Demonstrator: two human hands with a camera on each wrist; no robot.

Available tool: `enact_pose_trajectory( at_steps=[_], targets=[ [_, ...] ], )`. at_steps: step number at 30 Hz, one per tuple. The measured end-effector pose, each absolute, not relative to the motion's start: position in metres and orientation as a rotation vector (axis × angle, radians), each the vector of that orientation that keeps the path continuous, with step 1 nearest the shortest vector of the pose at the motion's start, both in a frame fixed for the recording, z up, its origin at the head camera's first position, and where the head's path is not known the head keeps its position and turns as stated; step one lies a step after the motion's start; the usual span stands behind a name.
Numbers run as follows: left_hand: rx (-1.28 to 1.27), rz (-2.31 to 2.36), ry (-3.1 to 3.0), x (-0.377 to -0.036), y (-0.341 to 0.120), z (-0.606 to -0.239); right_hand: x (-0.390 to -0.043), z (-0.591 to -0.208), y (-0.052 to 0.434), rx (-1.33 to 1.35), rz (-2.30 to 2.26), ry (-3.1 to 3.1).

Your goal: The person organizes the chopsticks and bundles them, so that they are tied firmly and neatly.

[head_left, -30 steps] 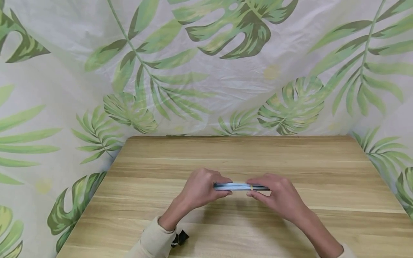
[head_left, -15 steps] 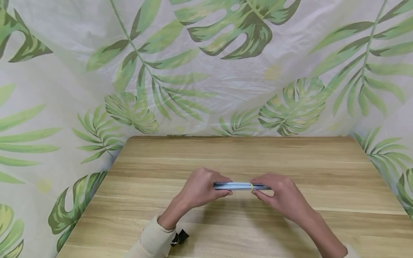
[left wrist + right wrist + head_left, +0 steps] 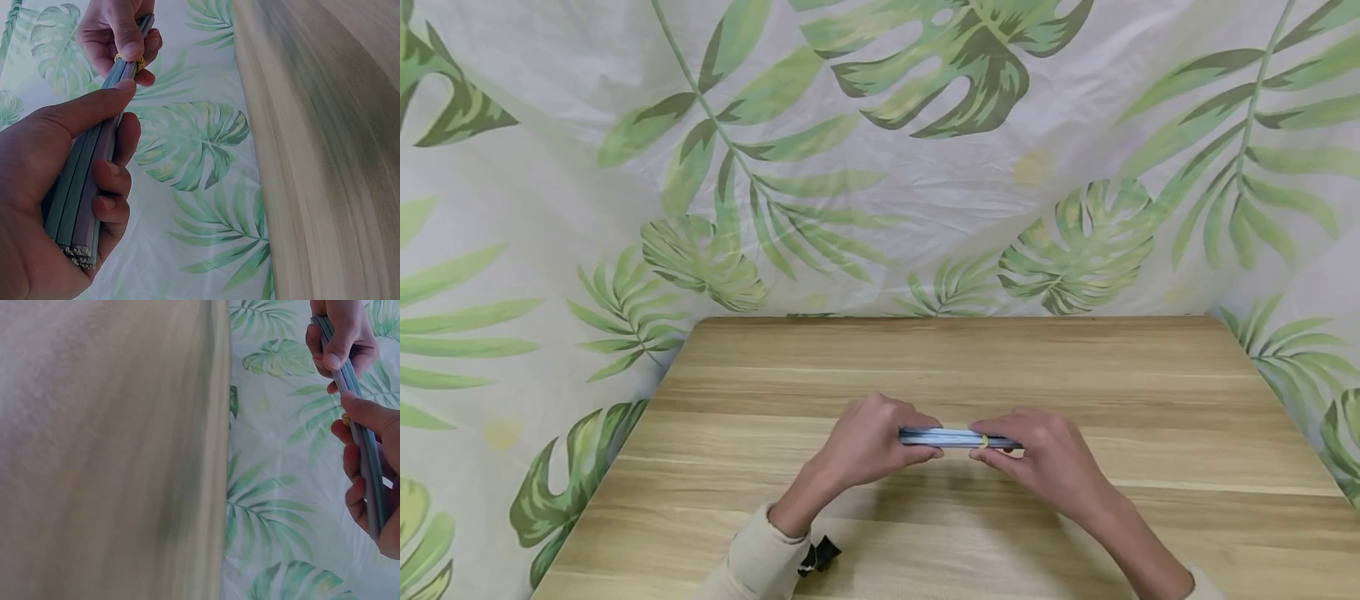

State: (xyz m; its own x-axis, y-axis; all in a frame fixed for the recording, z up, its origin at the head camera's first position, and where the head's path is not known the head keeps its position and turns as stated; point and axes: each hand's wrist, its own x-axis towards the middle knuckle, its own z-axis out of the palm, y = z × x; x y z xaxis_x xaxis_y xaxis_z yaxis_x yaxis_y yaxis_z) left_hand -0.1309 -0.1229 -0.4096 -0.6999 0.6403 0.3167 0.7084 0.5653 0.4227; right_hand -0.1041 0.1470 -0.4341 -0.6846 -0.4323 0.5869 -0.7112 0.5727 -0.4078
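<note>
A bundle of blue-grey pencils (image 3: pixel 951 437) is held level above the wooden table (image 3: pixel 970 367), between both hands. My left hand (image 3: pixel 880 433) grips its left end, fingers curled round the pencils (image 3: pixel 81 200). My right hand (image 3: pixel 1033 454) pinches the right part, thumb and fingers at a yellow rubber band (image 3: pixel 983 440) wrapped round the bundle. The band (image 3: pixel 128 60) shows under the right thumb in the left wrist view. In the right wrist view the bundle (image 3: pixel 362 444) runs between the two hands.
A black binder clip (image 3: pixel 818 554) lies on the table by my left sleeve. A leaf-print cloth (image 3: pixel 880 167) hangs behind and to both sides of the table.
My right hand has slid a little to the left along the bundle, and the yellow band sits slightly nearer the middle. The left hand has held still.
</note>
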Motion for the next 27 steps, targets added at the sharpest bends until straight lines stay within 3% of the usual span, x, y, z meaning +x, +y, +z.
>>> enact_pose_trajectory(
  at_steps=[10, 27],
  targets=[
    [-1.121, -0.776, -2.666, -0.133, -0.125, -0.409, -0.103, -0.421, 0.163, 0.921, 1.115, -2.514],
    [-1.126, -0.731, -2.600, -0.131, -0.126, -0.408, -0.099, -0.430, 0.148, 0.878, 1.096, -2.358]
  ],
)
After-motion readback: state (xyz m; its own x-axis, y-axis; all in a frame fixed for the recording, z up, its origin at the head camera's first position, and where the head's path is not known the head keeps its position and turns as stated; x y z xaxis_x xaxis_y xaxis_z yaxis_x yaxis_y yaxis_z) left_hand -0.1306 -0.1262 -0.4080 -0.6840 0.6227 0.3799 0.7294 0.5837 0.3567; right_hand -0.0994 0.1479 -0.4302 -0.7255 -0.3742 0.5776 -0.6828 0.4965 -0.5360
